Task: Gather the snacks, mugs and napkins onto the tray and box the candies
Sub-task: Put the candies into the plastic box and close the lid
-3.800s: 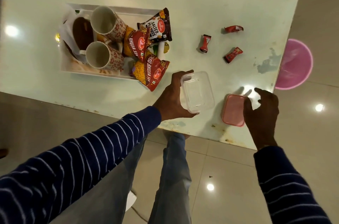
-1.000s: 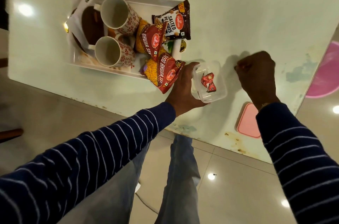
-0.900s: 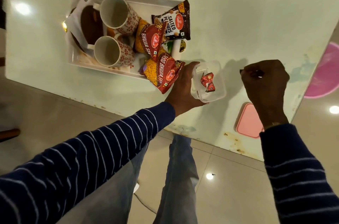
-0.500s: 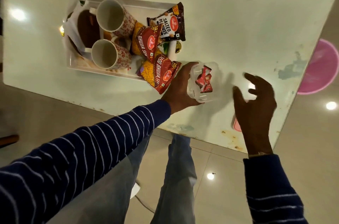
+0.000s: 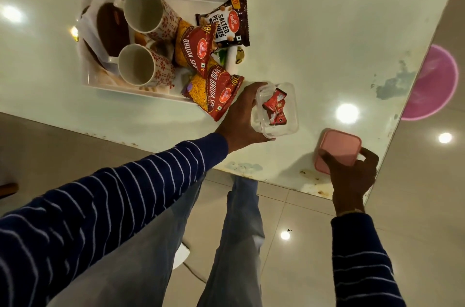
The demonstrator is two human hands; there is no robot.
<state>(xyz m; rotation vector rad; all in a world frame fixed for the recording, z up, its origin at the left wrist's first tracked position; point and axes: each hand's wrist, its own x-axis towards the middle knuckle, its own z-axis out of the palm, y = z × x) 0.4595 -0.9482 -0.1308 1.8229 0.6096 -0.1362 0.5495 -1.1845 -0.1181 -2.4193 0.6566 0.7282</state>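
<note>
Pale, scuffed surface [image 5: 314, 30] over glossy floor tiles [image 5: 289, 218]: left hand [image 5: 241, 118] grips the candy box [image 5: 276, 110], right hand [image 5: 352, 173] clasps its pink lid [image 5: 337, 148] (near edge).

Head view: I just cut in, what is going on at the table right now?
A person is boxing candies. The left hand grips the clear box, which has the red candies inside and no lid on it. The right hand grips the pink lid at the table edge nearest the person. The tray already holds two mugs, napkins and snack packets. The lid is not yet on the box.
</note>
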